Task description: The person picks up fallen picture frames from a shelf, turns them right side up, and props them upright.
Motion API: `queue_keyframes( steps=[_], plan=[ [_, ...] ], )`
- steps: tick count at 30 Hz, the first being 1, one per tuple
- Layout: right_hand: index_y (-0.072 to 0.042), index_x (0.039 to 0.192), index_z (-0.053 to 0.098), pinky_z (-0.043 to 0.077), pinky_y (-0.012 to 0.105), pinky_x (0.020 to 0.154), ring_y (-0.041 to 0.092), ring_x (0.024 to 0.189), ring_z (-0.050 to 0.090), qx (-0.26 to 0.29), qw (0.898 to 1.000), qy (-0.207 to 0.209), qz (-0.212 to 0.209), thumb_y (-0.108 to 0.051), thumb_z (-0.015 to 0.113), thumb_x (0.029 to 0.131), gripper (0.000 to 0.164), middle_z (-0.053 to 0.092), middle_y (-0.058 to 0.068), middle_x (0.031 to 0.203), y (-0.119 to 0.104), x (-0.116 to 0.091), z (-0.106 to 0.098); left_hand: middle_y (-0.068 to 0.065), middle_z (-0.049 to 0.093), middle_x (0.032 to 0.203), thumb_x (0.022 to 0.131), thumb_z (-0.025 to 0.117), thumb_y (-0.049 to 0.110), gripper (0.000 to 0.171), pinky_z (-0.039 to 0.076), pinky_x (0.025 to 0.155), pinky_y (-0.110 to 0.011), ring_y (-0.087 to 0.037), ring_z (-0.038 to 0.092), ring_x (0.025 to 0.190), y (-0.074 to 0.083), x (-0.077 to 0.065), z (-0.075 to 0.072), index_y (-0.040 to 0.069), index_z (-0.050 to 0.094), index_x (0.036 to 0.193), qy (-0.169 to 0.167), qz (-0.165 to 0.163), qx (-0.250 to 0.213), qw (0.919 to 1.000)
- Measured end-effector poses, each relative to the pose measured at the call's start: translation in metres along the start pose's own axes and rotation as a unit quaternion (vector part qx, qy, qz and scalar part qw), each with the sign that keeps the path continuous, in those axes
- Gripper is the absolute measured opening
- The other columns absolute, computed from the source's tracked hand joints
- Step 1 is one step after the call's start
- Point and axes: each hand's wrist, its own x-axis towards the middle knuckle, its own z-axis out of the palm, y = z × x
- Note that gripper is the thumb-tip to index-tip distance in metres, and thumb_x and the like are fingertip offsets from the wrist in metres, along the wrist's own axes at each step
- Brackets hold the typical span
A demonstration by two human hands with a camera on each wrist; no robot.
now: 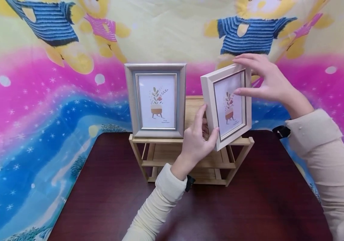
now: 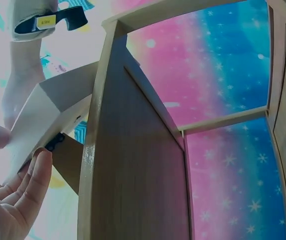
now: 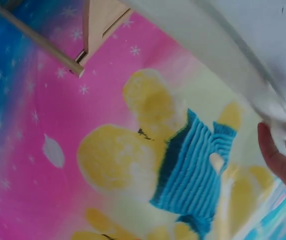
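A cream picture frame (image 1: 211,97), angled and tilted, is held over the right end of the wooden rack (image 1: 190,164). Its picture shows a potted plant. My left hand (image 1: 197,140) grips its lower left side, thumb in front and fingers behind. At the upper right corner, my right hand (image 1: 265,78) holds it with fingers over the top edge and thumb across the front. The left wrist view shows the frame's side and back (image 2: 65,95) close beside the rack's top board. A silver-grey picture frame (image 1: 129,100) stands upright on the rack's left half.
The rack has lower shelves and slanted legs, standing on a dark red-brown table (image 1: 99,201). Behind it hangs a colourful cloth (image 1: 165,30) printed with teddy bears and snowflakes. Dark straps (image 1: 281,132) sit at both wrists by the cream sleeves.
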Motion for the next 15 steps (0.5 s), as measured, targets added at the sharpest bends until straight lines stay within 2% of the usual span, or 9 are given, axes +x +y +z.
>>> queue_keyframes(
  steps=[3, 6, 9, 12, 13, 15],
  plan=[
    [-0.011, 0.134, 0.047, 0.042, 0.012, 0.082, 0.013, 0.114, 0.042, 0.089, 0.993, 0.015, 0.082, -0.006, 0.068, 0.079, 0.059, 0.043, 0.004, 0.133, 0.007, -0.001, -0.004, -0.013, 0.061, 0.08, 0.079, 0.062, 0.005, 0.064, 0.044, 0.052, -0.008, -0.013, 0.057, 0.059, 0.0, 0.0, 0.0, -0.007, 0.029, 0.133, 0.002, 0.004, -0.008, 1.0],
    [-0.012, 0.132, 0.049, 0.046, 0.011, 0.073, 0.01, 0.104, 0.052, 0.2, 0.97, 0.036, 0.132, -0.004, 0.059, 0.086, 0.048, 0.053, -0.001, 0.12, 0.018, -0.003, -0.005, -0.013, 0.061, 0.08, 0.079, 0.062, 0.004, 0.064, 0.044, 0.053, -0.008, -0.014, 0.057, 0.059, -0.002, 0.0, -0.001, -0.008, 0.03, 0.133, 0.004, 0.008, -0.006, 0.9999],
    [-0.009, 0.127, 0.054, 0.048, 0.014, 0.07, 0.01, 0.09, 0.059, 0.296, 0.944, 0.051, 0.135, -0.002, 0.054, 0.089, 0.04, 0.061, -0.001, 0.105, 0.028, -0.004, -0.004, -0.014, 0.062, 0.081, 0.079, 0.062, 0.004, 0.063, 0.044, 0.053, -0.008, -0.015, 0.058, 0.059, -0.003, 0.001, -0.002, -0.008, 0.031, 0.133, 0.005, 0.007, -0.005, 1.0],
    [-0.006, 0.125, 0.056, 0.05, 0.016, 0.069, 0.013, 0.085, 0.061, 0.368, 0.918, 0.062, 0.13, 0.001, 0.053, 0.088, 0.037, 0.063, 0.003, 0.102, 0.034, -0.006, -0.004, -0.015, 0.062, 0.082, 0.079, 0.062, 0.003, 0.062, 0.044, 0.054, -0.008, -0.015, 0.058, 0.06, -0.004, 0.002, -0.004, -0.008, 0.033, 0.133, 0.006, 0.0, -0.001, 1.0],
    [-0.006, 0.124, 0.056, 0.05, 0.016, 0.07, 0.013, 0.084, 0.062, 0.382, 0.913, 0.065, 0.132, 0.001, 0.053, 0.088, 0.037, 0.064, 0.004, 0.102, 0.035, -0.007, -0.004, -0.015, 0.062, 0.082, 0.079, 0.062, 0.003, 0.061, 0.044, 0.054, -0.008, -0.015, 0.059, 0.06, -0.005, 0.002, -0.004, -0.008, 0.034, 0.132, 0.007, -0.004, 0.001, 1.0],
    [-0.006, 0.124, 0.057, 0.05, 0.017, 0.071, 0.012, 0.085, 0.063, 0.382, 0.911, 0.068, 0.142, 0.0, 0.054, 0.088, 0.037, 0.064, 0.003, 0.102, 0.036, -0.007, -0.004, -0.015, 0.061, 0.082, 0.079, 0.062, 0.003, 0.06, 0.045, 0.054, -0.008, -0.016, 0.059, 0.06, -0.006, 0.002, -0.006, -0.008, 0.036, 0.132, 0.008, -0.009, 0.007, 0.9999]
  ],
)
